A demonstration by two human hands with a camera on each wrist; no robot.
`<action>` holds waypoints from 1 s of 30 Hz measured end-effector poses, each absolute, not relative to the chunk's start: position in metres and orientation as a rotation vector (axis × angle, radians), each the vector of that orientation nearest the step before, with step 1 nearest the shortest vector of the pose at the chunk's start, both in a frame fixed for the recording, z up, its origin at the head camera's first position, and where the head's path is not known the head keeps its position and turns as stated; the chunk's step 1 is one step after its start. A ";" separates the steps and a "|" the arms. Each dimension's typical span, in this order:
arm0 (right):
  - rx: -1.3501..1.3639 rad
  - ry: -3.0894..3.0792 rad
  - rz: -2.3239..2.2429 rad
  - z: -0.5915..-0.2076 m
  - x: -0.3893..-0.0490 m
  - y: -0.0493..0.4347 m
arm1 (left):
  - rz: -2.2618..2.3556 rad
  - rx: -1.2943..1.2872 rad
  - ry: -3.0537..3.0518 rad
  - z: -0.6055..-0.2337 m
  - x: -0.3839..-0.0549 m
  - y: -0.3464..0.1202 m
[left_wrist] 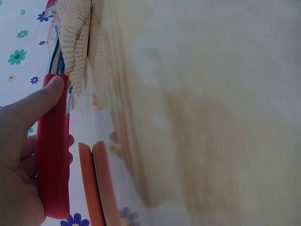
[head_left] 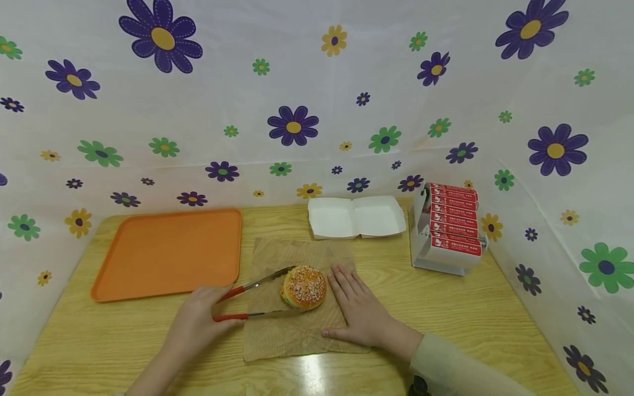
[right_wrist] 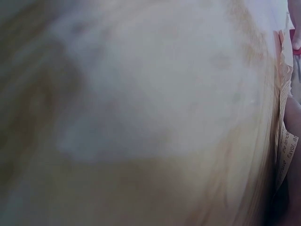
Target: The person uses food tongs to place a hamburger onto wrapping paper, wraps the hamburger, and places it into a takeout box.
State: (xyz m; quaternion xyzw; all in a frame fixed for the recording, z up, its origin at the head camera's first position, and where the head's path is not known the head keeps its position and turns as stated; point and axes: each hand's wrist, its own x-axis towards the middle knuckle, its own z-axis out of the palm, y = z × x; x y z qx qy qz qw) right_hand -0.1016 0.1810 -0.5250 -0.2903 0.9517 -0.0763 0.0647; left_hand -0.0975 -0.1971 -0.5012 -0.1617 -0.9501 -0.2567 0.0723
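My left hand grips red-handled metal tongs, whose two arms reach to either side of a seeded burger. In the left wrist view the thumb lies along a red handle and fingertips show behind it. The burger sits on a sheet of brown printed paper, near its middle. Just right of the burger, my right hand rests on the paper with straight fingers and the thumb spread out. The right wrist view shows mostly blurred tabletop, with the paper's printed edge at the right.
An orange tray lies on the wooden table at the left. Behind the paper stands an opened white box. At the right is a holder filled with red-and-white packets. A flowered sheet encloses the back and sides.
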 end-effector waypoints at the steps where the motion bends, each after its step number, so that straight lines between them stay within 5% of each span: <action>1: -0.877 2.875 -0.228 -0.525 -0.102 0.181 | -0.768 -0.490 -2.857 -0.501 -0.098 -0.197; 30: -0.868 2.872 -0.234 -0.525 -0.102 0.181 | -0.654 -0.504 -2.651 -0.483 -0.099 -0.255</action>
